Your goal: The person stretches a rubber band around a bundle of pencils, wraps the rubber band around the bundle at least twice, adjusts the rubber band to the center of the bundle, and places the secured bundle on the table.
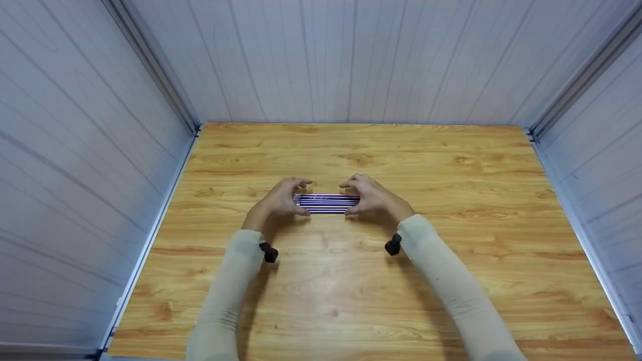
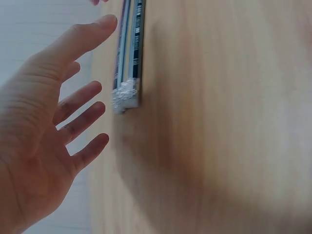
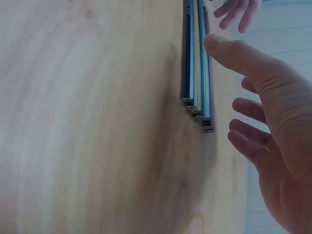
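A row of several pencils (image 1: pixel 327 203) lies side by side on the wooden table, running left to right. In the left wrist view, silvery ferrule ends (image 2: pixel 126 93) mark one end of the row. The right wrist view shows blunt, unsharpened ends (image 3: pixel 200 114), slightly staggered. My left hand (image 1: pixel 282 198) is at the left end, thumb and fingers spread around it. At the right end, my right hand (image 1: pixel 372 197) mirrors it, thumb on the near side and fingers on the far side. Both wrist views show fingers apart, without a grip on the pencils.
The wood-grain tabletop (image 1: pixel 331 281) spreads around the hands. Pale panels stand as a back wall (image 1: pixel 326 60), a left wall (image 1: pixel 75 165) and a right wall (image 1: pixel 602 160). A small black device (image 1: pixel 269 252) sits at the left wrist, another black device (image 1: pixel 393 244) at the right.
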A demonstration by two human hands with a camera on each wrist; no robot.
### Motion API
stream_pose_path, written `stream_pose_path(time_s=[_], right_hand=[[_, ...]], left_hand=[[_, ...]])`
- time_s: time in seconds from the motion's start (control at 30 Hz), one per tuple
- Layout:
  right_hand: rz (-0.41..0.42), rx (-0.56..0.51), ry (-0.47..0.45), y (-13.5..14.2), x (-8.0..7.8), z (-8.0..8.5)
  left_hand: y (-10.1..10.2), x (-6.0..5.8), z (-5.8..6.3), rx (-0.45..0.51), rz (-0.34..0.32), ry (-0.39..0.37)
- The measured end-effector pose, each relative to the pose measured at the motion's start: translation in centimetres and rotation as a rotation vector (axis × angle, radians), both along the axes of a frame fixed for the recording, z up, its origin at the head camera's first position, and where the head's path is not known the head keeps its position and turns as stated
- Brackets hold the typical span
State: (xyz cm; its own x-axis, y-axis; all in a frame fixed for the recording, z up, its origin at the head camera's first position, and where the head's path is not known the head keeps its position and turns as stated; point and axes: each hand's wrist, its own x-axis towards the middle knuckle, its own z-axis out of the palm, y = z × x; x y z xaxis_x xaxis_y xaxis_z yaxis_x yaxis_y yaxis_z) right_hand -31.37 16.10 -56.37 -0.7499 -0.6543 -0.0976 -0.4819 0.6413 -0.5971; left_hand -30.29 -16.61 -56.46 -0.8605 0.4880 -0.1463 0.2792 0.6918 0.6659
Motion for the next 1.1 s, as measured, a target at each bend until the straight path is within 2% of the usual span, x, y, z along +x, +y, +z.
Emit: stream_pose_path(time_s=[0.1,0.2,0.33,0.37,0.43,0.53,0.73,1.1], right_hand=[[-0.022,0.024,-0.004,-0.3,0.0,-0.8],[-0.047,0.037,0.009,-0.6,0.1,-1.2],[-0.066,0.024,-0.011,-0.8,0.4,-1.3],[-0.068,0.021,-0.018,-0.9,0.5,-1.2],[-0.076,0.015,-0.034,-0.9,0.7,-1.2],[-0.089,0.013,-0.038,-0.9,0.9,-1.2],[-0.074,0.004,-0.023,-1.1,0.8,-1.3],[-0.066,0.035,-0.045,-1.5,0.7,-1.2]], left_hand=[[0.2,0.0,-0.7,0.003,0.003,-0.005],[-0.1,-0.4,-1.9,-0.006,0.006,0.022],[-0.7,-1.7,-4.9,-0.042,0.009,0.093],[-0.7,-1.9,-5.2,-0.049,0.013,0.095],[-0.9,-2.5,-6.4,-0.065,0.012,0.122],[-1.0,-3.0,-7.2,-0.084,0.014,0.124],[-0.9,-3.6,-7.9,-0.074,-0.005,0.117],[-0.4,-4.0,-8.3,-0.060,-0.019,0.058]])
